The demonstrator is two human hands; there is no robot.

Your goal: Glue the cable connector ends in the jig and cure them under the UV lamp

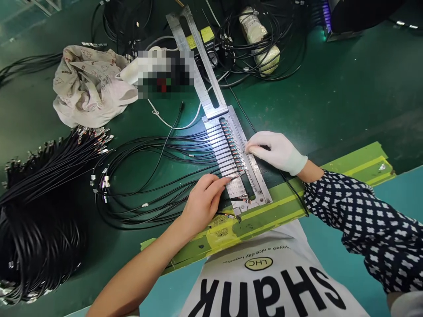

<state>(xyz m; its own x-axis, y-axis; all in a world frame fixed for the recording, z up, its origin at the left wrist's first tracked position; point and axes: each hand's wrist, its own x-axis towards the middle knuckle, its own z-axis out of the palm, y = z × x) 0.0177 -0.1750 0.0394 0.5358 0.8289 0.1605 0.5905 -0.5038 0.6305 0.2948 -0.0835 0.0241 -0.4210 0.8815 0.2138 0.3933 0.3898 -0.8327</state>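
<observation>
A slotted metal fixture [253, 169] lies at the edge of the green bench. Black cables [214, 149] lie side by side across it, their small stripped ends with coloured wires in a row along its slot. My bare left hand [204, 198] pinches a black cable near its end, low on the fixture. My right hand [277, 152], in a white glove, has thumb and fingertips together at the fixture's right rail; whatever they hold, if anything, is hidden. A hinged-looking metal frame [214, 83] extends from the fixture's far end.
Large bundles of black cables [39, 237] lie at the left. A crumpled cloth bag [89, 88] sits behind them. More coiled cables [280, 26] and a taped roll [257, 39] are at the back. Yellow-green tape [357, 169] runs along the bench's front edge.
</observation>
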